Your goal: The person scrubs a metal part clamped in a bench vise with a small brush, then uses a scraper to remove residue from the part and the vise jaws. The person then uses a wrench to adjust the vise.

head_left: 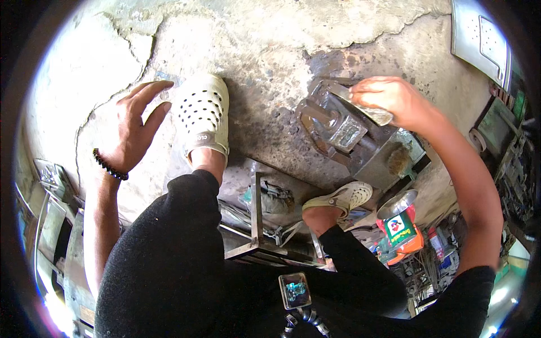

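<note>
My right hand [389, 100] is closed round a flat, greyish bar [376, 114], its fingers curled over the far edge. The bar lies along the top of a heavy, worn metal block that looks like a vise [345, 134], standing on the floor to the right. Whether the bar is loose or part of that block I cannot tell. My left hand [135, 121] hovers over the floor at the left, empty, thumb and fingers apart, with a dark bead bracelet [110, 164] on the wrist. It is beside my left foot in a cream clog [204, 110].
My other clog [349, 198] rests close to the vise. Behind it are a round metal dish [398, 204] and an orange and green package [403, 236]. A metal frame [257, 205] stands between my legs. A silvery panel [479, 39] leans at the upper right. The concrete floor [265, 73] is cracked.
</note>
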`<state>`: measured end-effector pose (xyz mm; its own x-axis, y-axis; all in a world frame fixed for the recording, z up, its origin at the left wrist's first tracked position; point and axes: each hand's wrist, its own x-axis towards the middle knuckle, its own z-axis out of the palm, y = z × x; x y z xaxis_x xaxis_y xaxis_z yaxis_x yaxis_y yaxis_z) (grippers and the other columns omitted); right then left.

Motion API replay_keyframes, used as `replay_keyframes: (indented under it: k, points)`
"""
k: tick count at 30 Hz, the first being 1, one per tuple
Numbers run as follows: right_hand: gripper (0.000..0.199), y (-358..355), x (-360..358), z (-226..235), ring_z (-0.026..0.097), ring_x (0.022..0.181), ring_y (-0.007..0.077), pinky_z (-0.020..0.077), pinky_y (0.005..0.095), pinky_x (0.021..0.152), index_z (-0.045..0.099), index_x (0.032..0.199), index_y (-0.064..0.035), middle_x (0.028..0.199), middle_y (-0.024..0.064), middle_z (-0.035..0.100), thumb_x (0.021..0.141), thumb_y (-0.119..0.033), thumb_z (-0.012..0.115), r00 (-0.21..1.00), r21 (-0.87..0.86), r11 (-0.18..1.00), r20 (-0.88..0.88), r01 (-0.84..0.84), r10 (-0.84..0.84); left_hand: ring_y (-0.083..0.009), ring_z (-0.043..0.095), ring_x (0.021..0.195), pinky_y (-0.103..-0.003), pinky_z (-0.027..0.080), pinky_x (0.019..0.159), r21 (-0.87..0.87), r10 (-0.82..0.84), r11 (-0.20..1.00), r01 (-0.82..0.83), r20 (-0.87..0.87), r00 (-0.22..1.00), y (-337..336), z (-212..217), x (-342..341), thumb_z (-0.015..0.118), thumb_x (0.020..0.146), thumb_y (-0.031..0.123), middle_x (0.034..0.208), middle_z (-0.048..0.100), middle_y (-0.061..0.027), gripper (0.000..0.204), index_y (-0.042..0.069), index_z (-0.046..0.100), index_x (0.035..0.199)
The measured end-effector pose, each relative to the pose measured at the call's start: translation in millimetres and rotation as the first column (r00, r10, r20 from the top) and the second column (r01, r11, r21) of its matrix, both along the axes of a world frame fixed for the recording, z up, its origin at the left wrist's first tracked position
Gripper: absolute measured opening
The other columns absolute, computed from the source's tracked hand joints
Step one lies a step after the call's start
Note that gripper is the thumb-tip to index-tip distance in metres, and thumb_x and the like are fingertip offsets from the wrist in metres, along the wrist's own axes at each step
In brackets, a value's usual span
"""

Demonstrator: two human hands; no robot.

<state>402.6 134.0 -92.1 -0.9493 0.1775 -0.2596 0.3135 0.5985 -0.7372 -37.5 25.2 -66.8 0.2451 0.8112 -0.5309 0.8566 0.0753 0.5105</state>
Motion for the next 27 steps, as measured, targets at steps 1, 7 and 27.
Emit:
replay_keyframes:
  k: [1, 7, 27]
  points:
    - [0.040, -0.9, 3.3, 1.4, 0.067, 0.105, 0.0326, 0.0548, 0.0406, 0.090, 0.068, 0.105, -0.0016, 0.114, 0.0155, 0.069, 0.065, 0.003, 0.072, 0.998, -0.077, 0.996, 0.044, 0.039, -0.036, -0.0301, 0.065, 0.111, -0.038, 0.050, 0.096, -0.024, 0.022, 0.999, -0.022, -0.003, 1.000, -2.0, 0.2, -1.5, 0.065, 0.093, 0.009, 0.122, 0.067, -0.0173, 0.032, 0.001, 0.064, 0.123]
    - [0.026, 0.4, -10.8, -13.2, 0.066, 0.097, 0.0339, 0.0518, 0.0424, 0.091, 0.069, 0.106, -0.0041, 0.104, 0.0141, 0.070, 0.081, -0.003, 0.072, 0.988, -0.169, 0.979, 0.129, 0.111, -0.090, -0.0297, 0.065, 0.111, -0.038, 0.051, 0.096, -0.061, 0.003, 0.998, -0.005, -0.032, 0.999, -6.5, -0.3, 0.1, 0.066, 0.092, 0.007, 0.121, 0.067, -0.0172, 0.032, 0.001, 0.064, 0.123]
    - [0.024, -8.0, -12.3, -18.4, 0.067, 0.089, 0.0340, 0.0549, 0.0384, 0.078, 0.067, 0.105, 0.0012, 0.096, 0.0158, 0.069, 0.081, 0.005, 0.066, 0.970, -0.012, 0.972, -0.048, 0.236, -0.237, -0.0294, 0.066, 0.110, -0.038, 0.051, 0.096, 0.021, -0.021, 1.000, 0.020, 0.006, 1.000, -6.4, -3.9, -4.4, 0.066, 0.092, 0.006, 0.119, 0.069, -0.0171, 0.033, 0.002, 0.064, 0.124]
